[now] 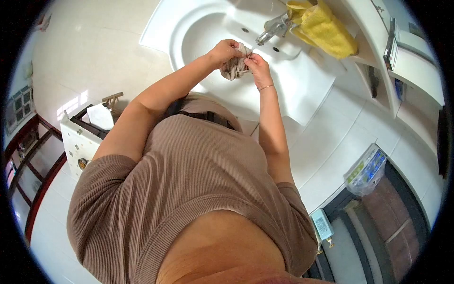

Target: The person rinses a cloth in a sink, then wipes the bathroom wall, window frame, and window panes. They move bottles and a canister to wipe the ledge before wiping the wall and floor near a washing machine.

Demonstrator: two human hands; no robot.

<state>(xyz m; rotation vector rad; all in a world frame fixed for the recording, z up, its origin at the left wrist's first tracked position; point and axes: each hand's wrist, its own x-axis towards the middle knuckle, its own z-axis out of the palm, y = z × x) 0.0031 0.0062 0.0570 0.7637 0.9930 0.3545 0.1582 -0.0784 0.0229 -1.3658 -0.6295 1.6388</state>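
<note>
Over the white basin (198, 40), near the faucet (270, 34), a crumpled grayish cloth (235, 70) is bunched between both hands. The left hand (224, 53) and right hand (258, 69) each pinch its folds, which partly hide the fingertips. Behind the faucet, a yellow towel (326, 31) covers what is perhaps its base.

The left hand (224, 53) and right hand (259, 71) grip a bunched, greyish cloth (235, 69) over that white basin (201, 40). A yellow towel (326, 29) drapes beside the faucet (272, 32).
</note>
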